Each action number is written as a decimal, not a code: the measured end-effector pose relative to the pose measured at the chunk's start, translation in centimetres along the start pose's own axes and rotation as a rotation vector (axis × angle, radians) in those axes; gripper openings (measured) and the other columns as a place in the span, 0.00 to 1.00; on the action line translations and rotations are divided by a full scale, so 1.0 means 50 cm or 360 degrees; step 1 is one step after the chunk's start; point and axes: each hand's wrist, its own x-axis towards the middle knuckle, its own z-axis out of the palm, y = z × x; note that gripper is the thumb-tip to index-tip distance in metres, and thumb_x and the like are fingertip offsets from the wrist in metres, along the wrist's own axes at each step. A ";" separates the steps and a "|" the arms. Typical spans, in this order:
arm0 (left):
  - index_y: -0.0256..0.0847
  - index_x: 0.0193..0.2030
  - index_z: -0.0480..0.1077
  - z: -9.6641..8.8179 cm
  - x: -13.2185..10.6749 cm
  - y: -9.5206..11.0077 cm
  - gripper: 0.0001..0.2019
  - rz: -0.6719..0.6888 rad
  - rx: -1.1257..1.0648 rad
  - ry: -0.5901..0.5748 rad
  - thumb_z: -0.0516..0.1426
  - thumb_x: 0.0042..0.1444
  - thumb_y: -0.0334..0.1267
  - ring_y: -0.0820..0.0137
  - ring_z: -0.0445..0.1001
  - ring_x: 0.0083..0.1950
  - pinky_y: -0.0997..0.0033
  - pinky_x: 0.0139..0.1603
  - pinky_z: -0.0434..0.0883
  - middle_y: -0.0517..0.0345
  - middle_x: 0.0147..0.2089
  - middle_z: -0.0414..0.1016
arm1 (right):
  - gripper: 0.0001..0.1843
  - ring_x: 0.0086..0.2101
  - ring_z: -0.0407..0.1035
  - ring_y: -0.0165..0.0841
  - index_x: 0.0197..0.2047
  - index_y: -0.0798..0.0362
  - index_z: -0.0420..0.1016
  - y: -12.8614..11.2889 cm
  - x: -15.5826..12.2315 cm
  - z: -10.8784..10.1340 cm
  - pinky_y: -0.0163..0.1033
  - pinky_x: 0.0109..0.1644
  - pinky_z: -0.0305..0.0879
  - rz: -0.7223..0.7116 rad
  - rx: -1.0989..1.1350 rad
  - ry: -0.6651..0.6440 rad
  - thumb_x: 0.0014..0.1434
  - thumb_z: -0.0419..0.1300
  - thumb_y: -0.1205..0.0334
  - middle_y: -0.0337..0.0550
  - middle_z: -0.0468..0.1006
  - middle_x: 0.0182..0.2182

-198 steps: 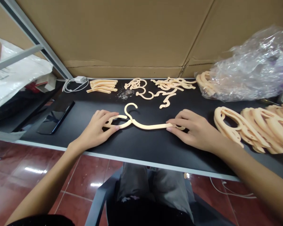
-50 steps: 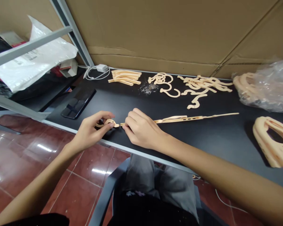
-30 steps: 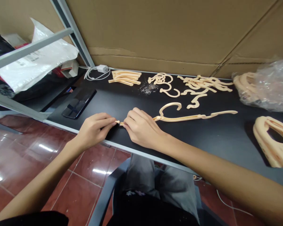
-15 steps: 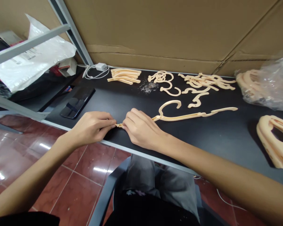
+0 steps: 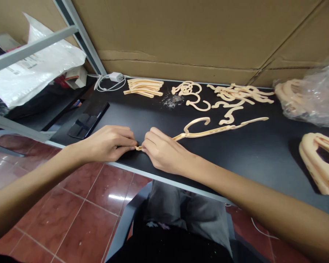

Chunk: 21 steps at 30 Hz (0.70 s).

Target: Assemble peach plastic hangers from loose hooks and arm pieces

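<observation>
A cream plastic clothes hanger point(image 5: 214, 130) was held at one end.
The left hand point(image 5: 113, 143) pinched its tip; the right hand point(image 5: 164, 149), just beside, pinched the adjoining stretch, its curved hook point(image 5: 197, 121) and far arm reaching past. Beyond the hands lay piled cream plastic hooks point(image 5: 185, 88); near the left wrist, a glossy black phone point(image 5: 89, 118).

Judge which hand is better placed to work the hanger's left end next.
Likely the left hand: it pinches that end, while the right hand grips the hanger farther along.
</observation>
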 end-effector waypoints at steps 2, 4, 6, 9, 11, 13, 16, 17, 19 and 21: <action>0.45 0.35 0.80 -0.006 0.005 -0.001 0.14 0.0036 -0.0009 -0.0042 0.54 0.67 0.33 0.67 0.75 0.36 0.68 0.37 0.68 0.54 0.35 0.79 | 0.15 0.39 0.60 0.41 0.35 0.60 0.75 0.001 0.001 -0.001 0.45 0.44 0.62 -0.0033 -0.0011 0.0014 0.69 0.49 0.73 0.52 0.73 0.33; 0.45 0.35 0.80 -0.012 0.011 -0.002 0.14 0.0068 -0.0016 -0.0087 0.53 0.67 0.33 0.68 0.75 0.35 0.69 0.36 0.68 0.55 0.34 0.79 | 0.16 0.38 0.60 0.41 0.35 0.60 0.76 0.002 0.002 -0.002 0.44 0.44 0.64 -0.0056 -0.0012 0.0025 0.69 0.49 0.73 0.52 0.73 0.33; 0.45 0.34 0.80 -0.019 0.017 -0.003 0.15 0.0097 -0.0010 -0.0138 0.53 0.67 0.33 0.68 0.75 0.35 0.69 0.36 0.69 0.55 0.34 0.79 | 0.16 0.38 0.60 0.41 0.35 0.61 0.76 0.003 0.003 -0.003 0.44 0.44 0.65 -0.0070 0.0000 0.0026 0.69 0.50 0.72 0.52 0.72 0.33; 0.46 0.33 0.80 -0.028 0.027 -0.002 0.17 0.0124 0.0040 -0.0233 0.52 0.68 0.35 0.66 0.75 0.35 0.67 0.37 0.69 0.54 0.34 0.79 | 0.16 0.38 0.60 0.40 0.34 0.60 0.76 0.005 0.002 -0.004 0.44 0.44 0.66 -0.0096 0.0019 0.0021 0.70 0.49 0.72 0.51 0.72 0.32; 0.46 0.32 0.79 -0.033 0.032 -0.001 0.17 0.0144 0.0069 -0.0277 0.51 0.68 0.35 0.66 0.74 0.34 0.66 0.37 0.69 0.54 0.33 0.78 | 0.16 0.37 0.59 0.40 0.35 0.60 0.76 0.006 0.002 -0.004 0.44 0.45 0.66 -0.0121 0.0026 0.0028 0.69 0.49 0.73 0.51 0.72 0.32; 0.47 0.31 0.79 -0.036 0.037 0.000 0.17 0.0166 0.0069 -0.0267 0.51 0.67 0.35 0.66 0.73 0.33 0.65 0.37 0.68 0.54 0.32 0.78 | 0.16 0.37 0.59 0.40 0.35 0.60 0.76 0.007 0.003 -0.004 0.44 0.45 0.66 -0.0133 0.0029 0.0041 0.69 0.49 0.73 0.50 0.71 0.31; 0.47 0.30 0.78 -0.036 0.040 0.002 0.17 0.0171 0.0082 -0.0252 0.51 0.66 0.35 0.66 0.72 0.33 0.65 0.37 0.68 0.54 0.31 0.77 | 0.16 0.37 0.59 0.40 0.35 0.60 0.77 0.008 0.003 -0.001 0.43 0.45 0.66 -0.0134 0.0032 0.0043 0.69 0.50 0.73 0.50 0.71 0.31; 0.46 0.30 0.78 -0.035 0.040 0.003 0.17 0.0159 0.0110 -0.0258 0.51 0.67 0.35 0.66 0.72 0.33 0.65 0.37 0.68 0.54 0.31 0.77 | 0.16 0.37 0.59 0.40 0.35 0.60 0.77 0.008 0.002 0.000 0.43 0.44 0.66 -0.0132 0.0038 0.0038 0.69 0.49 0.73 0.50 0.71 0.31; 0.45 0.29 0.77 -0.031 0.038 0.005 0.18 0.0136 0.0175 -0.0268 0.50 0.67 0.34 0.66 0.72 0.33 0.66 0.36 0.67 0.54 0.30 0.76 | 0.16 0.38 0.60 0.40 0.36 0.61 0.76 0.007 0.002 0.003 0.44 0.45 0.66 -0.0116 0.0057 0.0027 0.69 0.49 0.73 0.50 0.71 0.32; 0.43 0.27 0.76 -0.025 0.034 0.008 0.18 0.0126 0.0239 -0.0235 0.50 0.66 0.33 0.66 0.72 0.33 0.67 0.34 0.67 0.54 0.29 0.75 | 0.15 0.39 0.60 0.40 0.37 0.61 0.76 0.005 0.001 0.005 0.45 0.45 0.67 -0.0079 0.0056 0.0026 0.70 0.49 0.72 0.50 0.72 0.33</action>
